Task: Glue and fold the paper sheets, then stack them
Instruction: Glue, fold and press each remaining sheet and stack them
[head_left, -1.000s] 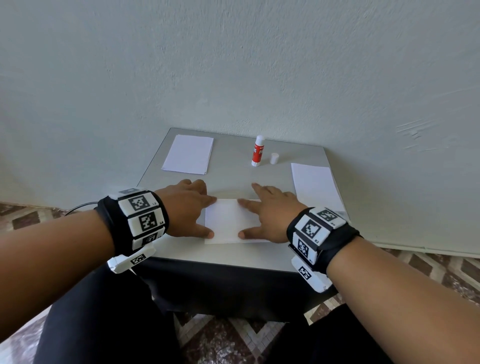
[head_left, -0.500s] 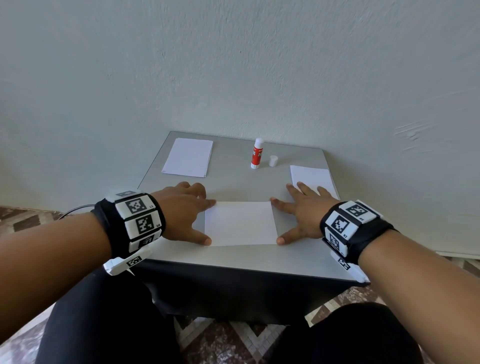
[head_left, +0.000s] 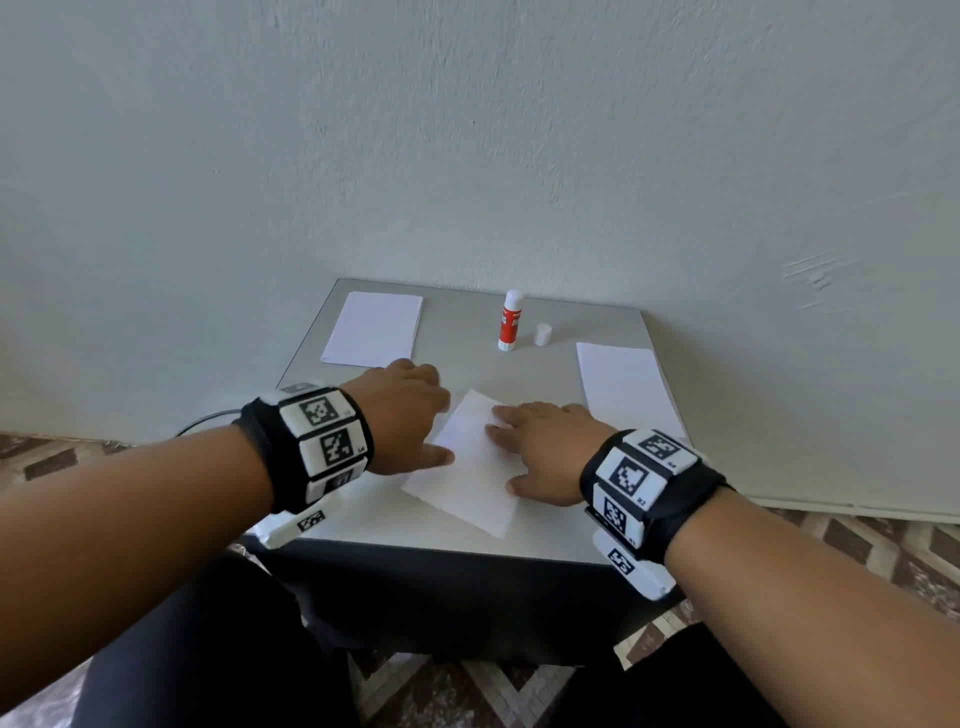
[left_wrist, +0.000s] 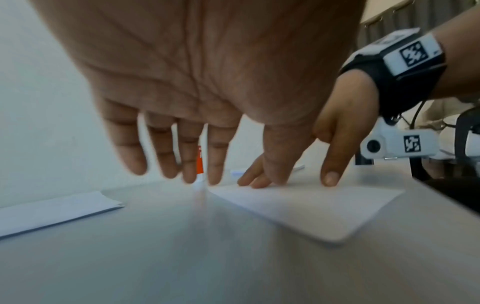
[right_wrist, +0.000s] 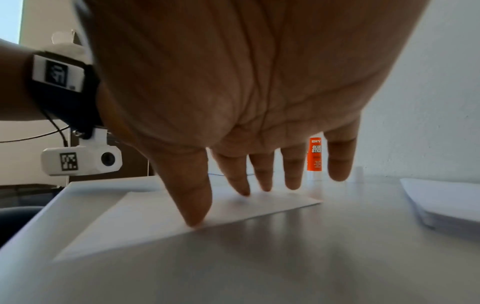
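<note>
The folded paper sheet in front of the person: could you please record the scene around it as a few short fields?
folded sheet: flat on the table, turned at an angle to its front edge
right hand: thumb and fingertips pressing on the sheet
left hand: fingers straight, at the sheet's left edge; contact unclear
glue stick: upright near the back, uncapped
cap: standing beside the glue stick
paper piles: left pile, right pile

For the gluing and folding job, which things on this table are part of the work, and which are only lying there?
Part of the job:
- folded sheet, turned askew under the right hand and beside the left hand
- paper stack at far left
- paper stack at right
- glue stick, standing uncapped
- its cap

Only lying about:
- cable off the table's left edge
</note>
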